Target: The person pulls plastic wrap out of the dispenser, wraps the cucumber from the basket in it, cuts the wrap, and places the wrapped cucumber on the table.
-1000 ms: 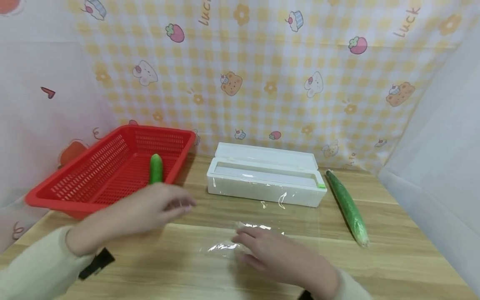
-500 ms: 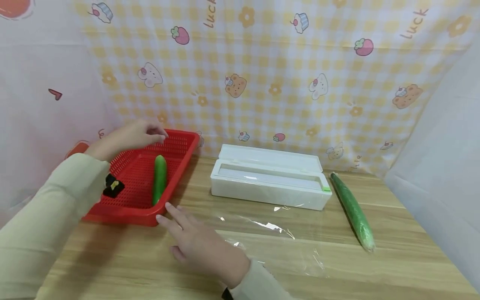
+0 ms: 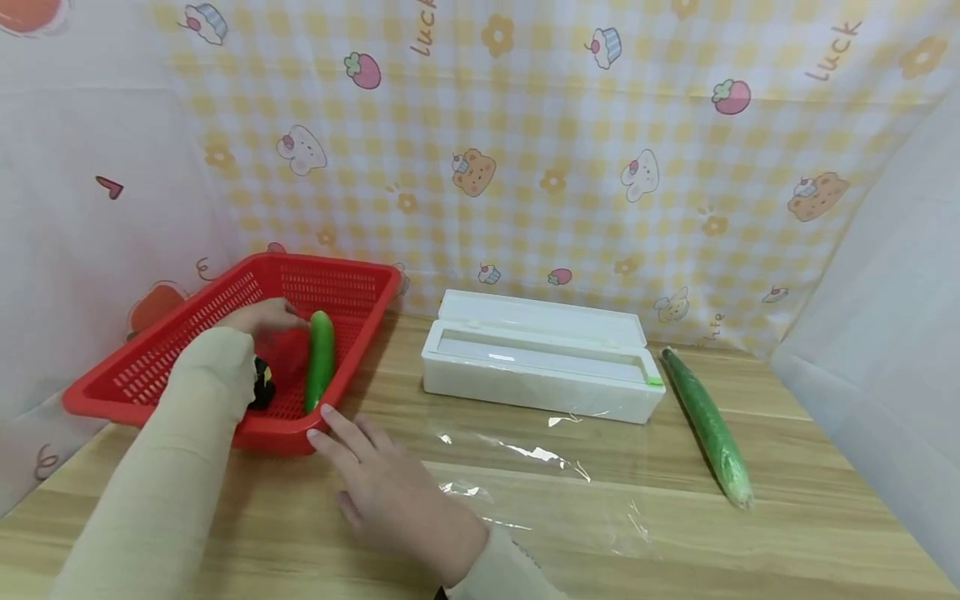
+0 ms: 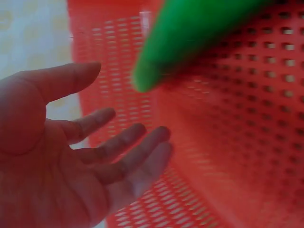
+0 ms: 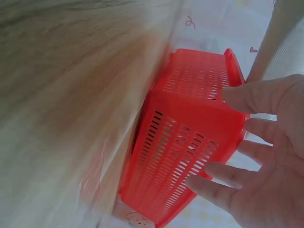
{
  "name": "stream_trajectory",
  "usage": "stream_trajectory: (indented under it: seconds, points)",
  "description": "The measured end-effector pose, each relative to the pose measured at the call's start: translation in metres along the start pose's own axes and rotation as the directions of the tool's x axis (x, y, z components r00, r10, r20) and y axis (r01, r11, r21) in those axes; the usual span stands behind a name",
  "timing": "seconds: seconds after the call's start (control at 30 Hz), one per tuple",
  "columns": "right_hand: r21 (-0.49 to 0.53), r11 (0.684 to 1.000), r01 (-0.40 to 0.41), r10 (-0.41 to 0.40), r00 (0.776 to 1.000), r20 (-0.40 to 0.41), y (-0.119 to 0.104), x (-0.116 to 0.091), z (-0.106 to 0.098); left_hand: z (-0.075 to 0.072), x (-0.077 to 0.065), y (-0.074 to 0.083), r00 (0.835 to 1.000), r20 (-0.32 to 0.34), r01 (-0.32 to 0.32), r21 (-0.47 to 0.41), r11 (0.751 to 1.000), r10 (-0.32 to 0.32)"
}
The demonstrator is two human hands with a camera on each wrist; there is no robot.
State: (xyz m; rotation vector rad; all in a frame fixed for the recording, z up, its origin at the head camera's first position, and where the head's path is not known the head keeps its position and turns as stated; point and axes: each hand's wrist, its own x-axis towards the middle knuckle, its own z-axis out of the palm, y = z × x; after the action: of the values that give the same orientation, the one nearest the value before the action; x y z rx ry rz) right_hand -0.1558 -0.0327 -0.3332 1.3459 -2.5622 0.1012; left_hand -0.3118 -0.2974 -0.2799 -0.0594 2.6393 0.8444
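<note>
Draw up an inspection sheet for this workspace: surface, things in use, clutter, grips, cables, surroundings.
Surface: wood-grain tabletop.
Job's things: bare cucumber in red basket; white box, lid raised; clear film spread in front of it; wrapped cucumber right of the white box.
Clutter: nothing seen.
Grips: left grip open inside the red basket, beside the bare cucumber, holding nothing; right grip open at the red basket's near right corner, contact unclear.
Cables: nothing seen.
Surroundings: yellow-checked cloth behind, whitish cloth at both sides.
</note>
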Motion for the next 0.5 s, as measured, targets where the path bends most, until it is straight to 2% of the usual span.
stream_trajectory:
  seconds: [0.13, 0.2, 0.37, 0.5]
  points:
    - [0.028, 1.000, -0.001, 0.001, 1.000, -0.005, 0.000, 0.000, 0.001, 0.007, 0.000, 0.000, 0.989, 0.107, 0.111, -0.038, 0.993, -0.107]
    - [0.038, 0.999, -0.002, 0.002, 1.000, -0.005, 0.000, 0.000, 0.001, 0.011, 0.002, 0.004, 0.981, 0.154, 0.124, -0.054, 0.991, -0.114]
    - [0.044, 0.999, 0.006, -0.006, 1.000, -0.022, 0.000, 0.000, 0.002, 0.020, 0.006, 0.009, 0.975, 0.197, 0.123, -0.076, 0.989, -0.106]
    - [0.051, 0.999, -0.004, 0.004, 1.000, -0.011, 0.000, 0.000, 0.003, 0.024, 0.007, 0.010, 0.977, 0.185, 0.126, -0.120, 0.985, -0.103]
